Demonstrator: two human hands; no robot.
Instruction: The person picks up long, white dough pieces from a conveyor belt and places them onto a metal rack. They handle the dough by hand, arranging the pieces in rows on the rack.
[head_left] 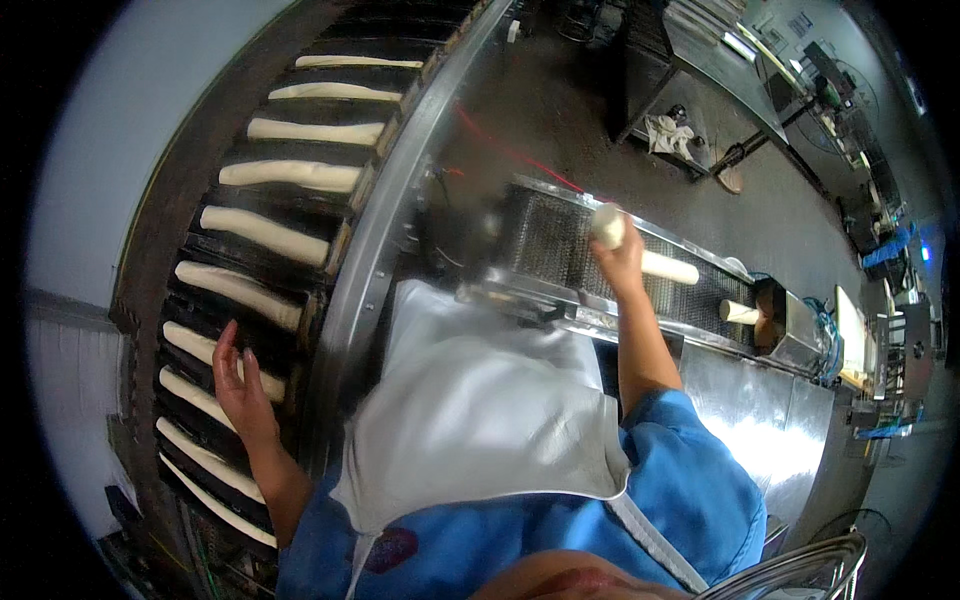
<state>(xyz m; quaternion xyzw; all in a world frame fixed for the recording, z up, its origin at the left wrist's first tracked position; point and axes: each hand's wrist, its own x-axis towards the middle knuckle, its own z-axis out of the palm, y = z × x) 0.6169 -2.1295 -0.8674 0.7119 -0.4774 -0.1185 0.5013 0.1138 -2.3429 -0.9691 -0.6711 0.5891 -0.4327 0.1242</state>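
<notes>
My right hand (622, 262) is closed round a thick, pale dough log (607, 226), holding it above a narrow mesh conveyor (545, 235). Beside that hand a second dough log (670, 268) lies on the mesh. A shorter dough piece (739, 313) rests farther right, near the metal box at the conveyor's end. On my left, long dough strips (265, 233) lie in a row across dark trough-like trays (215, 330). My left hand (242, 390) is over the nearer strips with its fingers stretched and apart, holding nothing. Whether it touches the dough I cannot tell.
A steel rail (400, 190) runs between the trays and my body. The metal box (792, 325) closes off the conveyor's right end, and a shiny steel surface (770, 400) lies below it. A metal table (720, 75) with cloths on its lower shelf stands at the far right.
</notes>
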